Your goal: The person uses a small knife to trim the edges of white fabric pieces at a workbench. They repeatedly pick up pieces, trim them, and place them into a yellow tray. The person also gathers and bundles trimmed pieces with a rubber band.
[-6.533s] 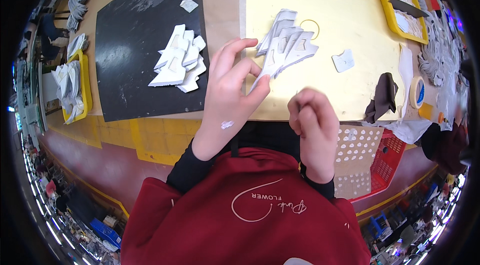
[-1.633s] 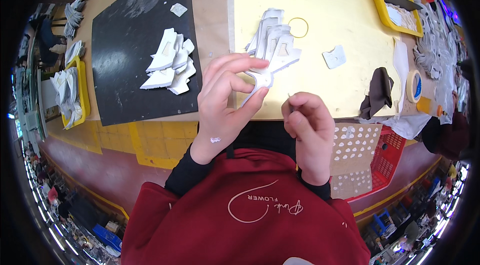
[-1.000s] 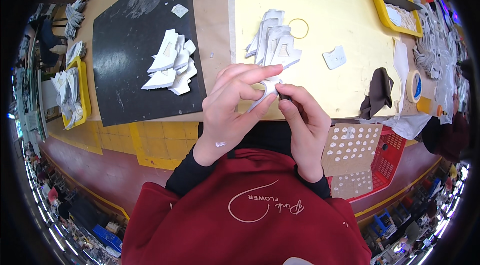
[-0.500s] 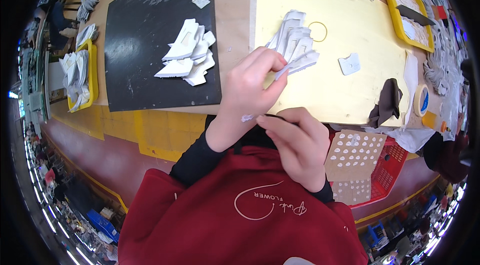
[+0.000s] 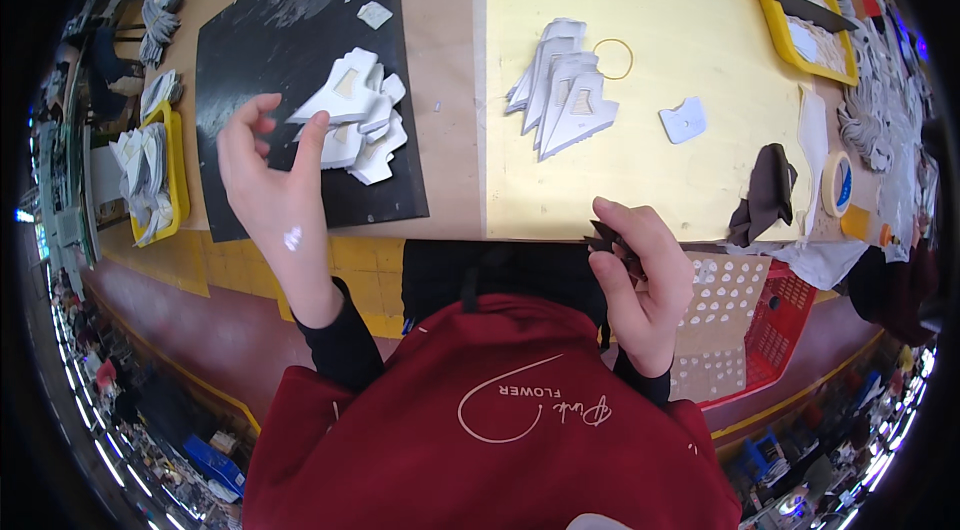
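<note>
My left hand [image 5: 272, 175] reaches over the black board [image 5: 270, 60], thumb and fingers spread apart. Its thumb tip is at the near left edge of a loose pile of white cut pieces [image 5: 345, 95], some with a beige patch; whether it touches them I cannot tell. At the near edge of the pale yellow board [image 5: 680, 40], my right hand [image 5: 645, 275] is closed on a dark brown piece [image 5: 612, 242] with pointed ends, mostly hidden by the fingers. Beyond that hand, a fanned row of similar white pieces [image 5: 565, 95] lies on the yellow board.
A yellow rubber band [image 5: 613, 60], a small white piece [image 5: 683, 120] and a dark brown cloth [image 5: 765, 195] lie on the yellow board. Tape [image 5: 837, 184] sits to the right. Yellow trays [image 5: 178, 170] [image 5: 775, 30] hold pieces. A red crate [image 5: 775, 315] stands below the table edge.
My left hand has left the fanned row and moved left to the loose pile. The piece it held now lies in the row. My right hand has shifted slightly right, the dark brown piece showing in it.
</note>
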Tool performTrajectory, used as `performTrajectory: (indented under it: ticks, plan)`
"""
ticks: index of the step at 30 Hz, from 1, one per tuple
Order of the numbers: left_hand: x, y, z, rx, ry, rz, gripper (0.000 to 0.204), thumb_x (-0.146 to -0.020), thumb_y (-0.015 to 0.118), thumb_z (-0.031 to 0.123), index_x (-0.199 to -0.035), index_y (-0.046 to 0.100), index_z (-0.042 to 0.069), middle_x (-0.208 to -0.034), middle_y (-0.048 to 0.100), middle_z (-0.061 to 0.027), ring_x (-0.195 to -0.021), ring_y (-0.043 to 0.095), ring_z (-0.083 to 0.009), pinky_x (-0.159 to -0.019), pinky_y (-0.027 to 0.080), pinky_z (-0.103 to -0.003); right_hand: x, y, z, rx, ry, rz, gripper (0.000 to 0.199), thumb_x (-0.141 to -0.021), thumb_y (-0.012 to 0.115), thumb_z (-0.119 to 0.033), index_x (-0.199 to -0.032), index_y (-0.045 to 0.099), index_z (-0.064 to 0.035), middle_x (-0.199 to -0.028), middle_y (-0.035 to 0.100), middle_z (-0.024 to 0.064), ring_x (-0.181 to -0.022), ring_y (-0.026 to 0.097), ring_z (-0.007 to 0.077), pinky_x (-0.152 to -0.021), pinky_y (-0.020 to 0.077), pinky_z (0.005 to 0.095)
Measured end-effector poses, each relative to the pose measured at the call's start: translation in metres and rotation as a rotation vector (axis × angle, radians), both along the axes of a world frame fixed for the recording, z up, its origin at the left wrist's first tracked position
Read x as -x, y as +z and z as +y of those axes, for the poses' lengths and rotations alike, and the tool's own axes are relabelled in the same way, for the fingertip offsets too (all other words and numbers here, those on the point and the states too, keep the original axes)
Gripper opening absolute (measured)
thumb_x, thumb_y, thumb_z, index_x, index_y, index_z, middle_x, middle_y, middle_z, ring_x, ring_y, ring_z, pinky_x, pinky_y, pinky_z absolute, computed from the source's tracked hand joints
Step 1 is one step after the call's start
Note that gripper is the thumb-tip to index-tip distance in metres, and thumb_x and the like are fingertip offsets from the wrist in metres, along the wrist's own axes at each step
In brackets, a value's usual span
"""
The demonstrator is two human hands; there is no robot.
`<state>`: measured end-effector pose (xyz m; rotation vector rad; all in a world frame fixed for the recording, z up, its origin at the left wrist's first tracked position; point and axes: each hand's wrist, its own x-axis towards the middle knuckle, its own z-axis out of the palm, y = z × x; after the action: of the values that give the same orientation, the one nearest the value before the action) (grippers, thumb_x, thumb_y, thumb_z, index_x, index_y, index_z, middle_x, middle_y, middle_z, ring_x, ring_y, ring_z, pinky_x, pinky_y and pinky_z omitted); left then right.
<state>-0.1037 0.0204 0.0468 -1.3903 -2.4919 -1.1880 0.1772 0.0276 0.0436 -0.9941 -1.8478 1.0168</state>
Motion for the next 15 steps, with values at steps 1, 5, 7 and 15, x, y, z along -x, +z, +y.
performTrajectory:
  ticks: [1,5,7,15]
  plan:
    - [-0.012,0.001,0.000,-0.039,-0.023,0.029,0.024,-0.080,0.079,0.010,-0.097,0.064,0.002,-0.085,0.056,-0.0022,-0.075,0.047,-0.0117,-0.068,0.040,-0.026,-0.002,-0.001,0.001,0.021,-0.022,0.009,0.041,-0.076,0.070,0.006,-0.116,0.066,0.0009,-0.079,0.062,0.0107,-0.063,0.057,0.0194,-0.056,0.0450,0.0282]
    - [-0.078,-0.010,0.006,0.036,-0.515,-0.152,0.020,-0.076,0.079,0.010,-0.091,0.065,0.006,-0.085,0.060,-0.0075,-0.077,0.062,-0.0212,-0.072,0.048,-0.033,-0.004,-0.006,-0.003,0.092,-0.088,0.031,0.039,-0.078,0.071,0.005,-0.116,0.066,-0.0003,-0.079,0.061,0.0093,-0.064,0.057,0.0178,-0.057,0.0443,0.0271]
    - [-0.108,-0.039,0.020,0.002,-0.614,-0.255,0.023,-0.079,0.076,0.010,-0.097,0.065,0.003,-0.088,0.059,-0.0112,-0.083,0.059,-0.0280,-0.076,0.047,-0.038,-0.003,-0.002,-0.005,0.106,-0.078,0.026,0.038,-0.078,0.071,0.004,-0.115,0.066,-0.0003,-0.080,0.062,0.0089,-0.063,0.056,0.0171,-0.056,0.0438,0.0265]
    - [-0.114,-0.059,0.026,0.137,-0.663,-0.255,0.018,-0.080,0.075,0.011,-0.088,0.063,0.000,-0.090,0.054,-0.0104,-0.088,0.055,-0.0280,-0.077,0.045,-0.037,-0.008,-0.006,-0.012,0.170,-0.121,-0.002,0.039,-0.078,0.072,0.004,-0.116,0.066,-0.0024,-0.092,0.065,0.0094,-0.071,0.059,0.0141,-0.059,0.0458,0.0263]
